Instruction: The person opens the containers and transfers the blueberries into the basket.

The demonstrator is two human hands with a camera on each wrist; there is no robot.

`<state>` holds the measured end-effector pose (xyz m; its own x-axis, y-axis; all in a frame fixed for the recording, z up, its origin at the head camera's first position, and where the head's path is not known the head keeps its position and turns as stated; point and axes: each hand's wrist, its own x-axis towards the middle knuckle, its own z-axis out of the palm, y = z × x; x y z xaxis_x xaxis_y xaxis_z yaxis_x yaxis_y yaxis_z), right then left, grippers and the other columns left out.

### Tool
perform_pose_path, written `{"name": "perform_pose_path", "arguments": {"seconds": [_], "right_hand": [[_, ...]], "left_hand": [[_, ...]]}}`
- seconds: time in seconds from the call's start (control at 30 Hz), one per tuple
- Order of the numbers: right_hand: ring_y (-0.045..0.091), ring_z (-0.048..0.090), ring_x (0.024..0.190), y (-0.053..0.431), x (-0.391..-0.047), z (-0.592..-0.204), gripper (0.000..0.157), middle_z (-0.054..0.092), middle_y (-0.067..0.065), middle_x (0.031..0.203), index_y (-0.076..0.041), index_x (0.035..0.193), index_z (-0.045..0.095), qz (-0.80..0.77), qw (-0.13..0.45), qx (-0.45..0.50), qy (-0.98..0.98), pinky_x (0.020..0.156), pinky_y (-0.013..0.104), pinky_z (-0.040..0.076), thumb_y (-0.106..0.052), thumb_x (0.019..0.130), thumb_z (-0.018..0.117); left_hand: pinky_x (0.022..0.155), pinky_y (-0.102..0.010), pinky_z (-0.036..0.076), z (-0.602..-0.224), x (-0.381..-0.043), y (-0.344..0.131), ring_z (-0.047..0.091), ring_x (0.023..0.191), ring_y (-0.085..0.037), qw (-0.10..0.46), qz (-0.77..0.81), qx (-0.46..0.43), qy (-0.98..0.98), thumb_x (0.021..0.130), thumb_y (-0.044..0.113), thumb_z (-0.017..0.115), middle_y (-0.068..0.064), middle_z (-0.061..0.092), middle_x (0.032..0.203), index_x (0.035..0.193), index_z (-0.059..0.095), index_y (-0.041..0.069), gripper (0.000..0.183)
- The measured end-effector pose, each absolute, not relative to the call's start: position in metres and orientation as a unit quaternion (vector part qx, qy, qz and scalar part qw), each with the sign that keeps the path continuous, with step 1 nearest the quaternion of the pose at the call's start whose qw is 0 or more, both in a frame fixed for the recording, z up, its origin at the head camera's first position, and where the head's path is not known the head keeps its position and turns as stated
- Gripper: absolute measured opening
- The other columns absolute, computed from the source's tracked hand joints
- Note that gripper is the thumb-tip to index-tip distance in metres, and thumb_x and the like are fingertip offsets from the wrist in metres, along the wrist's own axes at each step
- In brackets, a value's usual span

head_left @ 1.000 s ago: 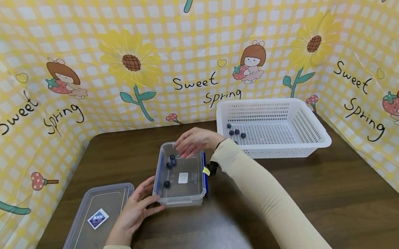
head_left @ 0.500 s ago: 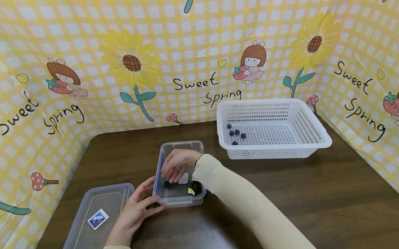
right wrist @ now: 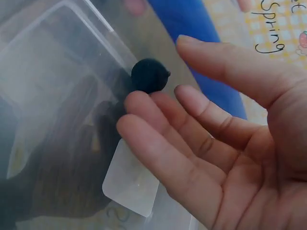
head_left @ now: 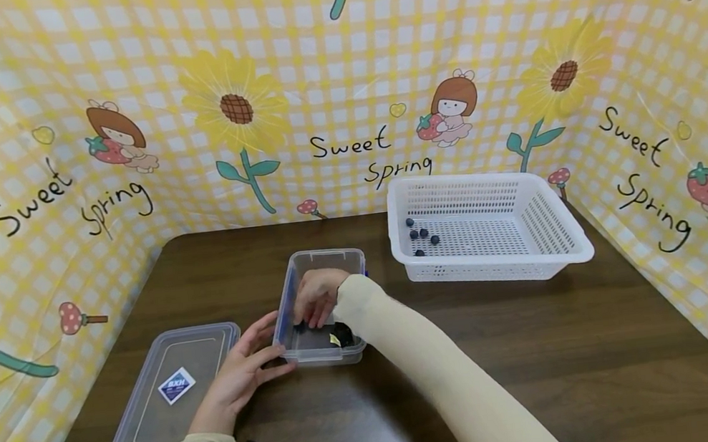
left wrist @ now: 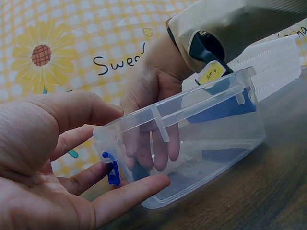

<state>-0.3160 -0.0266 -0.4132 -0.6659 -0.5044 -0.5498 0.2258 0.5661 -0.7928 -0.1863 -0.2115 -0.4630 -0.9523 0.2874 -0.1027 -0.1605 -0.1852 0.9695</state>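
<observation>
A clear plastic food container stands on the table without its lid. My left hand holds its near left corner, fingers along the side and thumb at the corner; in the left wrist view this hand spans the rim and lower wall. Inside the container is my right hand, reaching down. In the right wrist view its fingertips are at a dark blueberry, with the thumb apart from it; whether they touch is unclear. My right hand and forearm hide part of the container floor.
The container's lid, with a blue diamond sticker, lies at the left. A white slotted basket stands at the back right, with several blueberries in its left end. Patterned yellow cloth hangs around the table.
My right hand has moved down and toward me, from above the container's far end to the blueberry inside. My left hand keeps its hold. Blueberries visible earlier are now behind my right hand.
</observation>
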Motion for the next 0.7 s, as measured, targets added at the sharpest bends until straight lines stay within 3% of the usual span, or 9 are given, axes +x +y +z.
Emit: {"name": "perform_pose_path", "arguments": {"seconds": [0.13, 0.4, 0.7], "right_hand": [[0.026, 0.065, 0.064, -0.028, -0.317, -0.419, 0.013, 0.068, 0.016, 0.074, 0.0, 0.072, 0.066, -0.449, 0.388, -0.071, 0.802, 0.072, 0.042, 0.06, 0.005, 0.076, 0.078], [0.024, 0.064, 0.06, -0.029, -0.32, -0.427, 0.011, 0.067, 0.016, 0.072, 0.004, 0.073, 0.067, -0.457, 0.381, -0.057, 0.802, 0.061, 0.036, 0.06, 0.007, 0.075, 0.078], [0.021, 0.065, 0.058, -0.027, -0.321, -0.426, 0.01, 0.067, 0.015, 0.071, 0.005, 0.072, 0.067, -0.47, 0.386, -0.07, 0.791, 0.064, 0.035, 0.06, 0.004, 0.079, 0.075]], "left_hand": [[0.086, -0.05, 0.056, -0.464, -0.187, -0.21, 0.061, 0.1, -0.024, 0.149, 0.768, 0.052, 0.621, 0.095, -0.006, 0.056, -0.029, 0.023, 0.15, 0.152, 0.031, 0.006, 0.064], [0.086, -0.05, 0.056, -0.464, -0.188, -0.209, 0.062, 0.098, -0.025, 0.15, 0.77, 0.049, 0.618, 0.095, -0.006, 0.056, -0.029, 0.023, 0.15, 0.152, 0.033, 0.007, 0.063], [0.085, -0.049, 0.056, -0.463, -0.187, -0.211, 0.062, 0.098, -0.024, 0.147, 0.771, 0.046, 0.618, 0.095, -0.007, 0.055, -0.03, 0.023, 0.15, 0.152, 0.033, 0.007, 0.062]]}}
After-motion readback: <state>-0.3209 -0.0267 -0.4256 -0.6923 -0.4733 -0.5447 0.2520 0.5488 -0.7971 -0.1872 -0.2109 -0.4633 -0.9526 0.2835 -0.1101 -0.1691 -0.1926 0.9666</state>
